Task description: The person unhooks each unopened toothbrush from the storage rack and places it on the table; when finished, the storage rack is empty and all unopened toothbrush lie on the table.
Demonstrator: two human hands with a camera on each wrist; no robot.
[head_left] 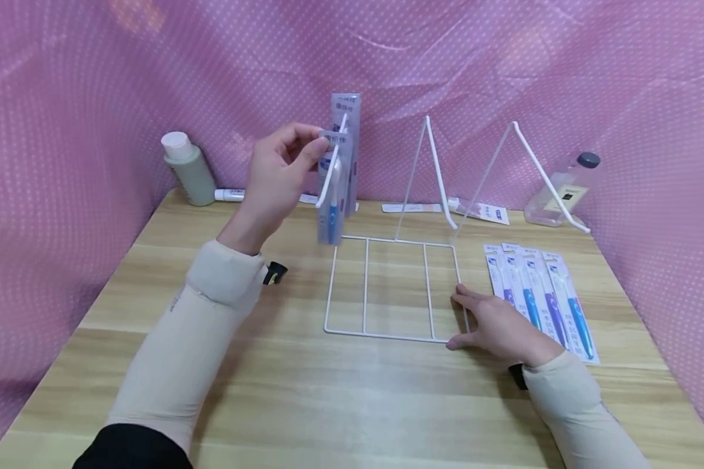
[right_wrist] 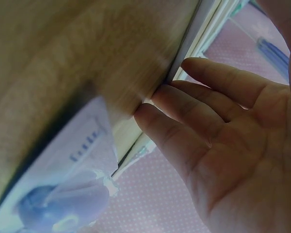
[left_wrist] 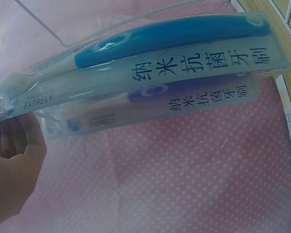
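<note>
on the wooden tabletop [head_left: 352,391], the left hand [head_left: 281,172] is pinching light, probably slippery toothbrush packs [head_left: 336,176] by their top; the right hand [head_left: 495,326] is resting flat, steadying the wire rack [head_left: 387,286].

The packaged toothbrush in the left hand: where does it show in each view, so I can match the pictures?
Head: packaged toothbrush upper centre, pinched by the left hand at the wire rack's leftmost hook.
Left wrist: it fills the top, another pack behind; fingers lower left.
Right wrist: not in it; right hand at the rack's base wire.
Shared landmark: the pink dotted backdrop.
</note>
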